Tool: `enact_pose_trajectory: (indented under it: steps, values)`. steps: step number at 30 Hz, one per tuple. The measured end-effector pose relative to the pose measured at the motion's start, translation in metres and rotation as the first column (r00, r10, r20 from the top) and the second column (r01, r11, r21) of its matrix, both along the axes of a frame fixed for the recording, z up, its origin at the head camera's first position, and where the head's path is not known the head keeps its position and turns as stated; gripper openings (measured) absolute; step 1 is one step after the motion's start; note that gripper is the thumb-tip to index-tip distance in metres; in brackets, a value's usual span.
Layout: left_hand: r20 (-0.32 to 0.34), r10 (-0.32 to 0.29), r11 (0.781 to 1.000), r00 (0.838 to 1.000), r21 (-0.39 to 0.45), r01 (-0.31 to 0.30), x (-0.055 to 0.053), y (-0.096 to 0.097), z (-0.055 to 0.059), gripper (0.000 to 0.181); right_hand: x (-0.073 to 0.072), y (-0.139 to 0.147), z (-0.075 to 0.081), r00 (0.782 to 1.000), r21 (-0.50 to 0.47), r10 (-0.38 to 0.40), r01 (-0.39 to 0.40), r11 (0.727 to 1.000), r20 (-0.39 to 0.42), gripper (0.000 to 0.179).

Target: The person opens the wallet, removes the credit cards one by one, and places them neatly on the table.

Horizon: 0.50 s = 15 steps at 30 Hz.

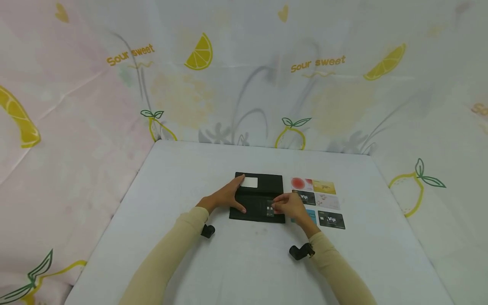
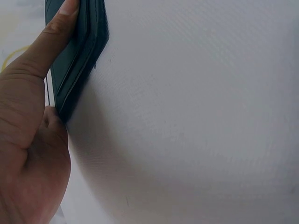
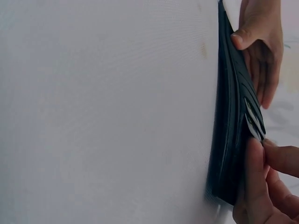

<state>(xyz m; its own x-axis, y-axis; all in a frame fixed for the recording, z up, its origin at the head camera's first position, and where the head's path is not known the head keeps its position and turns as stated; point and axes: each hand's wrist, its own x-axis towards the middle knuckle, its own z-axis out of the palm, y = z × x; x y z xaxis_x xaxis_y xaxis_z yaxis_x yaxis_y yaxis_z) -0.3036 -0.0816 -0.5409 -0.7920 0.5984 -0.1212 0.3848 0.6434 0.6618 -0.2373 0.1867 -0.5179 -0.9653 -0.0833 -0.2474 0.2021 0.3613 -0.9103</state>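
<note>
A black wallet (image 1: 251, 207) lies unfolded on the white table, with a white rectangle (image 1: 249, 182) on its upper half. My left hand (image 1: 225, 197) spans the wallet's left side, thumb on the lower half and fingers at the upper one. The left wrist view shows that thumb (image 2: 58, 25) laid along the wallet's slots. At the lower half's right end, my right hand (image 1: 288, 206) pinches a card (image 1: 270, 208) between thumb and fingertips. From the right wrist view, thin card edges (image 3: 252, 119) stick up out of the wallet's slots beside the pinching fingers.
Right of the wallet, several cards lie in rows: a red-and-white card (image 1: 298, 183), a gold card (image 1: 324, 187), a black Vip card (image 1: 306, 197), a pale patterned card (image 1: 327, 201) and another black Vip card (image 1: 331, 220). A blue card (image 1: 311, 215) is partly behind my right hand.
</note>
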Motion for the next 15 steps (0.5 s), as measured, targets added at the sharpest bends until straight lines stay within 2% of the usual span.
enact_pose_trajectory:
  steps: [8, 15]
  values:
    - [0.002, -0.015, 1.0, 1.0, -0.002, 0.015, 0.0, 0.001, 0.002, 0.136, 0.003, 0.016, 0.007, 1.0, 0.003, -0.003, 0.003, 1.0, 0.027, 0.017]
    - [-0.005, -0.021, 1.0, 1.0, -0.003, 0.021, 0.0, -0.002, 0.004, 0.136, 0.002, 0.025, 0.006, 0.997, -0.026, -0.001, 0.003, 1.0, 0.074, 0.023]
